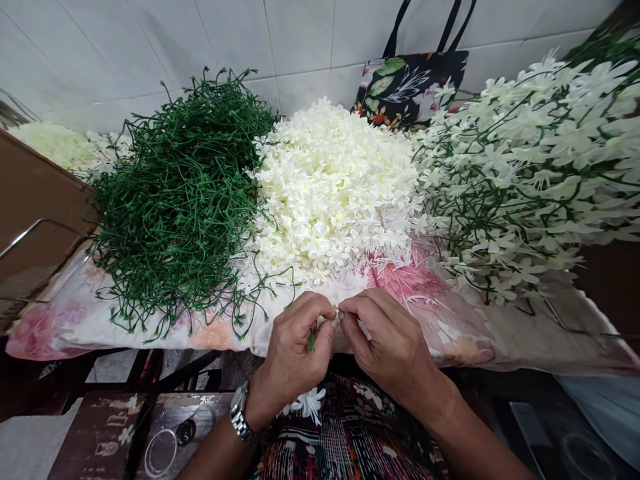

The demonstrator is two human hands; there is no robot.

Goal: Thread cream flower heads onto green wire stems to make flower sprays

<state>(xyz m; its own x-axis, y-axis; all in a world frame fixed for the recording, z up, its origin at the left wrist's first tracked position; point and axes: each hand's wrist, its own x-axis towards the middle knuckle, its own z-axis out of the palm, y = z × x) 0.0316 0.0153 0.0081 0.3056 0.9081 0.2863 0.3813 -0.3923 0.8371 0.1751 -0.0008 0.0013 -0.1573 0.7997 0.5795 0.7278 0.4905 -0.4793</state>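
My left hand (299, 337), with a watch on its wrist, is closed on a thin green artificial flower stem (311, 341). Part of the stem shows between its fingers. The tips of my right hand (387, 333) pinch together against the left fingertips. A tiny pale piece is between them, too small to make out. Below my left hand a white artificial flower (310, 403) shows over my patterned clothing; whether it joins the held stem is hidden. Beyond my hands lie a heap of loose white blossoms (330, 180) and, to its left, a tangled pile of green stems (185, 193).
Assembled white flower sprays (540, 160) fill the right side. A floral cloth (215, 333) covers the table. A black floral bag (410, 87) leans against the tiled wall (225, 40). A cardboard box (40, 200) stands at far left, and a clear ring-shaped item (161, 453) lies below.
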